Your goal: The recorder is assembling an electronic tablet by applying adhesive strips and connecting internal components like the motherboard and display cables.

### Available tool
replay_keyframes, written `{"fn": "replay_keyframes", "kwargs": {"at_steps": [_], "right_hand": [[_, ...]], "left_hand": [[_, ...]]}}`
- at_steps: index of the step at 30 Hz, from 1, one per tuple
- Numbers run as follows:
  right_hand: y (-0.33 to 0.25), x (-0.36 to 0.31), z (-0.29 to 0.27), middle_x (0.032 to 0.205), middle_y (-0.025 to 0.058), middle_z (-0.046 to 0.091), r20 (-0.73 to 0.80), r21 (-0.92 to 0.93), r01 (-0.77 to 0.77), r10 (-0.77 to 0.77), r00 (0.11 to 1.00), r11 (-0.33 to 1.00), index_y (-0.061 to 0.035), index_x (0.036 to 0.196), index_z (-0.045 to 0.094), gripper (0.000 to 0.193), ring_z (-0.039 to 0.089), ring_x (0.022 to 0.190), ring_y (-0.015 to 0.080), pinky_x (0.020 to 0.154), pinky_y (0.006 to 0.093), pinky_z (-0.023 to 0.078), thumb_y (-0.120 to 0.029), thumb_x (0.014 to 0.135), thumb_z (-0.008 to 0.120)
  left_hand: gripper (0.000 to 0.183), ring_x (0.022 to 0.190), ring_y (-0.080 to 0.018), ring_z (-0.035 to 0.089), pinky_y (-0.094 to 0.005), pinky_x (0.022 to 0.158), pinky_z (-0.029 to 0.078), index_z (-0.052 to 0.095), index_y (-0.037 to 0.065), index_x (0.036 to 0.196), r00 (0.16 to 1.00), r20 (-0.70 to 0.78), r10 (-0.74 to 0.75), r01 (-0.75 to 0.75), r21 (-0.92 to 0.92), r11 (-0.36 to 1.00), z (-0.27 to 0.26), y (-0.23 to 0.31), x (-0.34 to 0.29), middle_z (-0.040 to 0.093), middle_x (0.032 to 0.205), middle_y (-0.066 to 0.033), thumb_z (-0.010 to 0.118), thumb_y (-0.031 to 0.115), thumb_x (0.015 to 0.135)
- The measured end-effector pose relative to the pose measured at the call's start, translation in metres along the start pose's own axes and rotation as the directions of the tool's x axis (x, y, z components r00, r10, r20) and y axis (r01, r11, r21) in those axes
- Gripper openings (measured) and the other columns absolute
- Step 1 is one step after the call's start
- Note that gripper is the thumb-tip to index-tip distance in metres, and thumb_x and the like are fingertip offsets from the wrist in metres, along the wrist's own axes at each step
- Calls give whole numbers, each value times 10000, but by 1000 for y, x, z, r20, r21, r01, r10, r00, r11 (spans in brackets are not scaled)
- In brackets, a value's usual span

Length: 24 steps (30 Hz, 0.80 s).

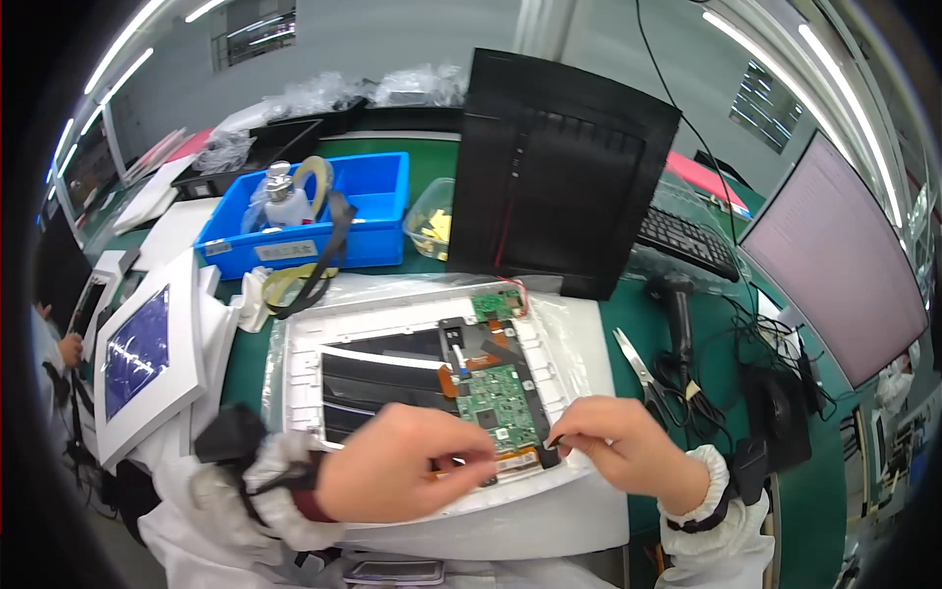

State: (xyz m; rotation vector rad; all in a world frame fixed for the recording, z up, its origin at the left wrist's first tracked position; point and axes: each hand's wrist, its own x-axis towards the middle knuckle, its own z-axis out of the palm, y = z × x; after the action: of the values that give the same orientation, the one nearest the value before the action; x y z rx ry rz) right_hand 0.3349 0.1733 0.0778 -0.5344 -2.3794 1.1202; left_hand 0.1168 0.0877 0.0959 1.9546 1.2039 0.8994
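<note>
A white-framed display panel (302, 373) lies on its face with its back uncovered, showing a green circuit board (498, 401) and a smaller green board (496, 305). Over the panel's near edge hovers my left hand (407, 463), slightly blurred, its thumb and fingers curled with a gap between them and nothing visible in it. My right hand (620, 447) pinches a small black piece (555, 442) at the right edge of the circuit board; the fingers partly hide it. Orange flat cables (448, 382) run beside the board.
A blue divided bin (378, 245) holds a pump bottle (286, 201) and tape roll (314, 185). A black panel (559, 167) stands upright behind the work. Scissors (640, 365), a handheld scanner (675, 309), cables and a monitor (834, 260) are rightward; a white-framed screen (147, 353) is left.
</note>
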Motion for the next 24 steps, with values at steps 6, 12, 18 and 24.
{"fn": "replay_keyframes", "kwargs": {"at_steps": [6, 12, 18, 24], "right_hand": [[-1, 17, 35, 773, 131, 537, -21, -72, 64, -66, 998, 995, 9, 870, 546, 147, 508, 740, 298, 649, 348, 412, 9, 724, 552], [-3, 23, 50, 785, 116, 563, -326, -365, 120, -247, 912, 923, 7, 798, 572, 121, 540, 722, 268, 632, 330, 439, -8, 692, 628], [2, 19, 61, 804, 110, 585, -289, 8, 24, -21, 957, 1000, 22, 807, 588, 125, 577, 650, 216, 562, 271, 470, 12, 694, 640], [14, 14, 66, 838, 115, 594, -219, 417, -118, 226, 949, 901, 49, 862, 593, 113, 602, 692, 162, 621, 239, 499, 21, 753, 596]], "left_hand": [[83, 531, -172, 531, -246, 502, 422, 588, -10, 752, 996, -66, -58, 48, -143, 989, 18, -20, 0, 573, 639, -90, 590, 71, 738], [66, 535, -207, 526, -286, 498, 422, 563, -12, 751, 970, -236, -51, 39, -57, 998, 24, -35, -4, 544, 617, -99, 565, 52, 735], [71, 636, -257, 533, -312, 569, 435, 559, -6, 776, 968, -226, 111, -113, 2, 994, 29, -44, -4, 545, 689, -108, 558, 41, 723], [96, 674, -260, 528, -321, 595, 427, 553, 11, 786, 897, -384, 220, -146, 213, 966, 28, -43, 2, 546, 714, -97, 595, 35, 703]]}}
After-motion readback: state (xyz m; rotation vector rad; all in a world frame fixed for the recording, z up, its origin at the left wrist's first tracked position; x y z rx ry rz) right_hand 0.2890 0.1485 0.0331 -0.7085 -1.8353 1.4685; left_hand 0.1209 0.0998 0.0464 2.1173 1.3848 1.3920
